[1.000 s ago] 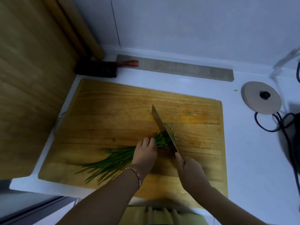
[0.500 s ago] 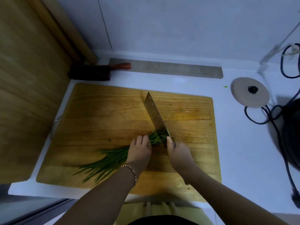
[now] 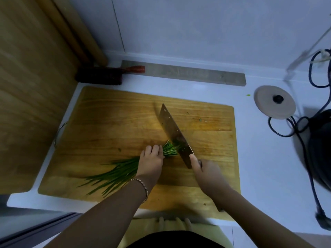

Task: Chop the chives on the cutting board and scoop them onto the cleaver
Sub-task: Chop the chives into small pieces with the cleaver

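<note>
A bunch of green chives [image 3: 118,173] lies across the wooden cutting board [image 3: 111,122], tips toward the lower left. My left hand [image 3: 151,161] presses down on the bunch near its cut end, fingers curled. My right hand [image 3: 206,171] grips the handle of the cleaver [image 3: 174,136]. The blade slants toward the upper left, and its edge rests on the chive ends just right of my left fingers. A few cut green bits sit by the blade.
A dark brush with a red handle [image 3: 109,75] and a grey stone strip [image 3: 188,74] lie behind the board. A round lid [image 3: 274,102], black cables [image 3: 293,129] and a dark appliance [image 3: 322,149] stand to the right. Wooden panelling [image 3: 26,86] rises on the left.
The cleaver has shifted left along the chive ends with repeated chops, and my right hand moved with it. My left hand stays on the bunch. The camera view has shifted.
</note>
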